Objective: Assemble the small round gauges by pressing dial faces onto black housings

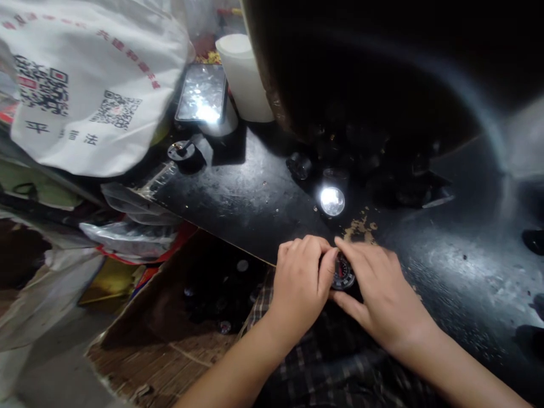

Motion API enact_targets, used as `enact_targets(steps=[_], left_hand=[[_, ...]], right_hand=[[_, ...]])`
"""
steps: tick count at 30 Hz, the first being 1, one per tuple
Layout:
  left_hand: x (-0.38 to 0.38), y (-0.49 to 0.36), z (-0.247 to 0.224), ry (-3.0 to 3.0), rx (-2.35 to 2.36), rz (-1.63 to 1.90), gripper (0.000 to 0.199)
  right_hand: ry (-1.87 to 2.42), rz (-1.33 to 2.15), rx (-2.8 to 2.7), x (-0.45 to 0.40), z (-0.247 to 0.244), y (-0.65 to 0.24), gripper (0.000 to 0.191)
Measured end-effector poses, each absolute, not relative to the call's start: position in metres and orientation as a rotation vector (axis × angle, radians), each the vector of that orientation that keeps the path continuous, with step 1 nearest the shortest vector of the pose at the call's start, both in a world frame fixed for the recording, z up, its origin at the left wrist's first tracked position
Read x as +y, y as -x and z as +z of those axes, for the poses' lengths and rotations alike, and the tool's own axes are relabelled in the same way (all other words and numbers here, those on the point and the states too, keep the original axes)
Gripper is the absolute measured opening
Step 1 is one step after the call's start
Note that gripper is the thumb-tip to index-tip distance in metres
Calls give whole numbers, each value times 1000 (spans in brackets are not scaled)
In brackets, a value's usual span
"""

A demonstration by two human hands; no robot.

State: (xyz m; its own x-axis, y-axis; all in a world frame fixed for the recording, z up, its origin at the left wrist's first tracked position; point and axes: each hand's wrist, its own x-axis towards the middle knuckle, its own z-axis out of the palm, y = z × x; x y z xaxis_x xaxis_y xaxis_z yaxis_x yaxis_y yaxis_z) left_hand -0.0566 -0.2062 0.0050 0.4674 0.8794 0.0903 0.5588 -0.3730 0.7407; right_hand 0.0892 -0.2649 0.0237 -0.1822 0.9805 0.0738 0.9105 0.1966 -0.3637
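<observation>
A small round black compass (pixel 342 273) with a red needle sits between my two hands at the near edge of the black table. My left hand (pixel 301 272) is closed, its thumb pressed against the left side of the compass and its other fingers curled. Around the right side and rim of the compass, my right hand (pixel 378 283) has its thumb below and fingers above. Just beyond my hands lies a shiny round disc (pixel 332 202) reflecting light. A dark round case (pixel 298 165) is to its left.
On the black table (pixel 225 198) a phone (pixel 203 93) leans by a white roll (pixel 245 76). Nearby is a round piece (pixel 181 151) with a black top. A cardboard box (pixel 157 357) with dark parts stands below. A white printed bag (pixel 93 85) fills the left.
</observation>
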Motion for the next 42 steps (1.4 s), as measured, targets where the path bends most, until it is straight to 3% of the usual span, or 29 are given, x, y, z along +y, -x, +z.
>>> enact_targets(steps=[4, 9, 17, 26, 29, 32, 36, 38, 40, 42], left_hand=[[-207, 58, 0, -2189, 1182, 605, 23], [-205, 58, 0, -2236, 1194, 552, 22], [-205, 59, 2, -2165, 1169, 587, 21], [-206, 59, 0, -2181, 1178, 593, 19], [-204, 62, 2, -2138, 1161, 603, 18], [-206, 65, 6, -2111, 1049, 632, 28], [-213, 64, 5, -2180, 919, 650, 15], [-214, 65, 2, -2202, 989, 723, 25], [-212, 69, 0, -2131, 1108, 809, 20], [-208, 72, 0, -2021, 1201, 829, 16]], right_hand=[[1844, 405, -2222, -263, 12, -88, 107], [1878, 494, -2238, -262, 9, -88, 110], [1913, 417, -2197, -264, 10, -87, 97], [1926, 536, -2213, -263, 20, -91, 97], [1724, 748, -2185, -247, 32, -105, 74], [1732, 579, -2013, -214, 41, -114, 45], [1853, 203, -2124, -177, 41, -112, 53], [1814, 245, -2193, -178, 39, -112, 44], [1675, 367, -2272, -193, 39, -114, 36], [1509, 546, -2322, -215, 39, -118, 40]])
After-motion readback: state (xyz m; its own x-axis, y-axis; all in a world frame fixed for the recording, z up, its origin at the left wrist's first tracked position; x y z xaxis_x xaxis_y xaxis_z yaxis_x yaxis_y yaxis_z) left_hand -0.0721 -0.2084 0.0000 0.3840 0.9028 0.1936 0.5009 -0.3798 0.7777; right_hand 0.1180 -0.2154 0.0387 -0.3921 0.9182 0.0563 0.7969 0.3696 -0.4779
